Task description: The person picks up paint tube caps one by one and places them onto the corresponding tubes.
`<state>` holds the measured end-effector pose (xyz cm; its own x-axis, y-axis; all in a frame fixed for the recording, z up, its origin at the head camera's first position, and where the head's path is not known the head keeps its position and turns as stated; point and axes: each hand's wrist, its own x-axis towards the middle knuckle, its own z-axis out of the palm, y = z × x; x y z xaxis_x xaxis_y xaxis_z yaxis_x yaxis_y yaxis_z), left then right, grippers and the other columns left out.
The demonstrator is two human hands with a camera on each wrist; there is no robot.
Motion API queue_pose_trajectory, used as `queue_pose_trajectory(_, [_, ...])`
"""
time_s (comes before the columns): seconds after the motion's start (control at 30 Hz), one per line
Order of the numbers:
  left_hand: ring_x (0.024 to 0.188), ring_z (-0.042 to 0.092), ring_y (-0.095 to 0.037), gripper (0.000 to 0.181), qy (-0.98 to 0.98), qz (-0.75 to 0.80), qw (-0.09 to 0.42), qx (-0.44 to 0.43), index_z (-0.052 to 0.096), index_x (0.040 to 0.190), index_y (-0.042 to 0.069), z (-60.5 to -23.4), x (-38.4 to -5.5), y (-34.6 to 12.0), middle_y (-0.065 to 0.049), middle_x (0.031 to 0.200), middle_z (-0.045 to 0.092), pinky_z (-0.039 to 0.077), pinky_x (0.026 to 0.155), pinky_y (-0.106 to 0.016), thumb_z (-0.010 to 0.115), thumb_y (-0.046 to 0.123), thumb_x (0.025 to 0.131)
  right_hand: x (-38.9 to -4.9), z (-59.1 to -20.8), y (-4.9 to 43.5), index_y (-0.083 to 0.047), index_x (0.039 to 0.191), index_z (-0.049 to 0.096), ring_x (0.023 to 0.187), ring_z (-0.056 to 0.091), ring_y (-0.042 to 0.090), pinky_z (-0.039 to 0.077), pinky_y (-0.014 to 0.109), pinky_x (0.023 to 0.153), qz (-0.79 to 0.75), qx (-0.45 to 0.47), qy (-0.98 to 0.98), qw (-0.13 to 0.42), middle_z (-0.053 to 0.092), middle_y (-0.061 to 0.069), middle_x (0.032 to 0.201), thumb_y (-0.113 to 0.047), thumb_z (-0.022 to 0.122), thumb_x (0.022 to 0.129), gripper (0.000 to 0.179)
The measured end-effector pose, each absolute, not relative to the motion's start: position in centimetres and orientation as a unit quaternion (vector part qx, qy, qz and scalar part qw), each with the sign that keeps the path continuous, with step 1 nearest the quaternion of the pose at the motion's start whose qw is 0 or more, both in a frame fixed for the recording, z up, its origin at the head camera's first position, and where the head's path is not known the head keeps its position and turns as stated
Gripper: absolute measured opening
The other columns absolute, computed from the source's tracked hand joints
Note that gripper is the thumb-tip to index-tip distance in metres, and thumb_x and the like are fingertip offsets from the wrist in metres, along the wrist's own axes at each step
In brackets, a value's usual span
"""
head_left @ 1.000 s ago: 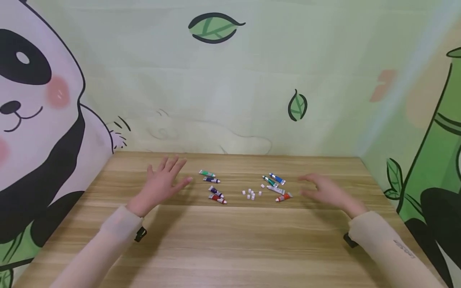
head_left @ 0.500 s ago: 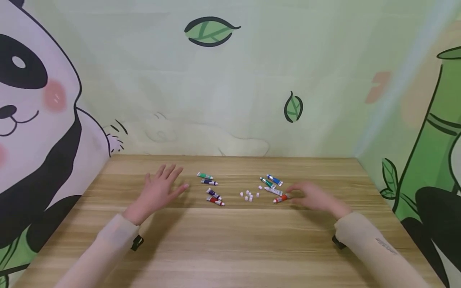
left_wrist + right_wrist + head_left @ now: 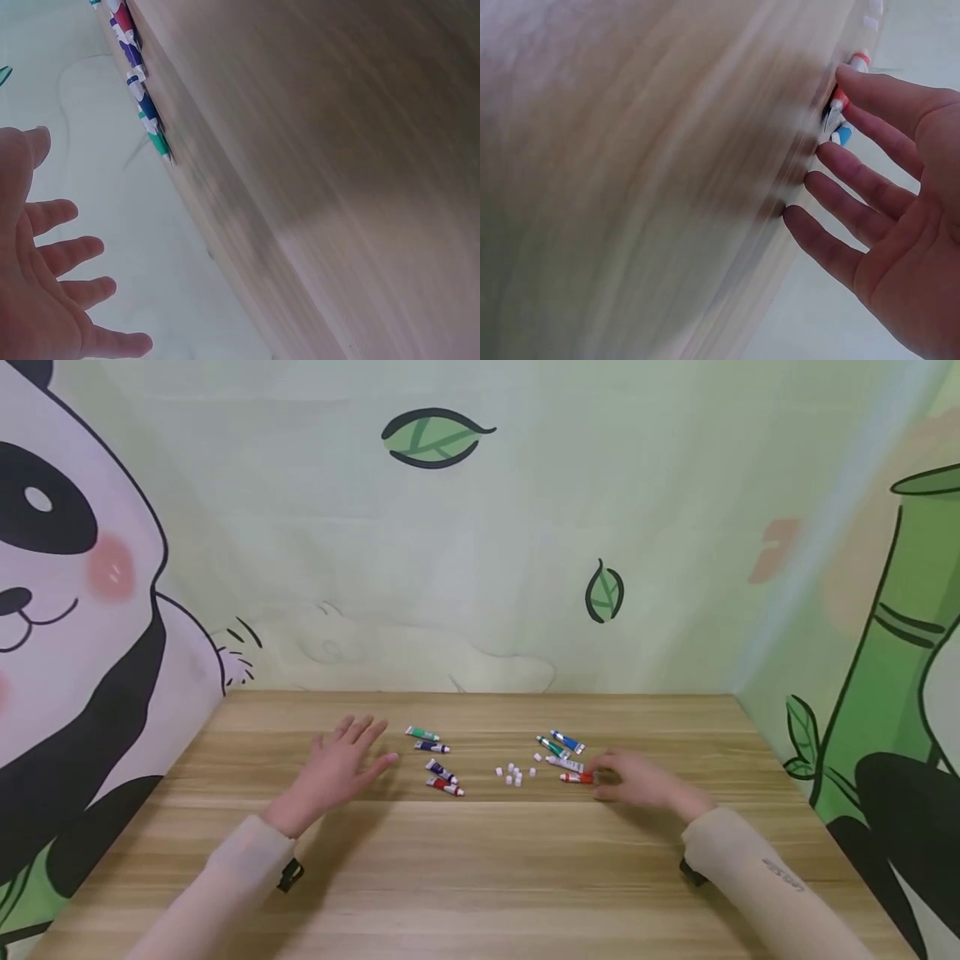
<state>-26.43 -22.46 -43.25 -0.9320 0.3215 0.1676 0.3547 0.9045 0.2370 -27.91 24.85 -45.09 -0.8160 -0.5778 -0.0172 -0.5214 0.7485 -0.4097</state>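
My right hand (image 3: pixel 641 781) has its thumb and index finger at the tail end of a red paint tube (image 3: pixel 574 778), pinching it on the table. In the right wrist view this red tube (image 3: pixel 840 97) shows between thumb and index, the other fingers spread. Behind it lie a white tube (image 3: pixel 566 764), a green tube (image 3: pixel 552 747) and a blue tube (image 3: pixel 567 742). My left hand (image 3: pixel 337 768) holds nothing, fingers spread, left of another group: a green tube (image 3: pixel 422 733), a dark blue tube (image 3: pixel 432 747), a purple tube (image 3: pixel 441 771) and a second red tube (image 3: pixel 446 787).
Several small white cubes (image 3: pixel 513 770) lie between the two groups of tubes. The wooden table (image 3: pixel 480 877) ends at a pale green backdrop (image 3: pixel 480 560) printed with leaves, a panda and bamboo.
My right hand has moved left to the red tube on the right, which has turned from slanted to nearly level across the view. The left hand stays spread in about the same place.
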Motion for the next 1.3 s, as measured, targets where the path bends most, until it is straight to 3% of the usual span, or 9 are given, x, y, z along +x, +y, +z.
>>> queue_pose_trajectory(0.13, [0.145, 0.025, -0.049, 0.068, -0.973, -0.13, 0.066, -0.18, 0.04, 0.153, 0.007, -43.4, -26.5, -22.2, -0.023, 0.157, 0.035, 0.015, 0.104, -0.081, 0.055, 0.048, 0.102, -27.9, -45.3, 24.2, -0.008, 0.117, 0.069, 0.105, 0.062, 0.029, 0.05, 0.052, 0.093, -0.192, -0.28, 0.939, 0.062, 0.065, 0.008, 0.113, -0.028, 0.075, 0.092, 0.032])
queue_pose_trajectory(0.43, [0.143, 0.029, -0.048, 0.066, -0.972, -0.129, 0.069, -0.185, 0.04, 0.153, 0.008, -43.8, -26.8, -21.6, -0.022, 0.155, 0.038, 0.018, 0.103, -0.08, 0.054, 0.049, 0.102, -28.2, -45.7, 23.1, -0.009, 0.102, 0.071, 0.08, 0.055, 0.014, 0.05, 0.04, 0.076, -0.186, -0.249, 0.949, 0.046, 0.062, 0.0, 0.093, -0.027, 0.077, 0.09, 0.023])
queue_pose_trajectory(0.73, [0.143, 0.031, -0.048, 0.065, -0.971, -0.133, 0.062, -0.187, 0.041, 0.153, 0.007, -43.9, -26.6, -21.3, -0.023, 0.154, 0.04, 0.021, 0.104, -0.079, 0.055, 0.045, 0.102, -28.5, -45.9, 23.0, -0.007, 0.099, 0.071, 0.078, 0.057, 0.011, 0.051, 0.036, 0.075, -0.201, -0.254, 0.945, 0.054, 0.063, -0.003, 0.087, -0.015, 0.076, 0.09, 0.013])
queue_pose_trajectory(1.3, [0.14, 0.037, -0.047, 0.064, -0.958, -0.135, 0.075, -0.241, 0.044, 0.15, 0.005, -43.4, -27.9, -18.2, -0.023, 0.151, 0.045, 0.027, 0.111, -0.067, 0.057, 0.045, 0.102, -27.5, -45.4, 24.1, -0.009, 0.091, 0.069, 0.072, 0.053, 0.007, 0.049, 0.028, 0.067, -0.182, -0.285, 0.94, 0.044, 0.061, -0.007, 0.08, -0.011, 0.074, 0.089, 0.006])
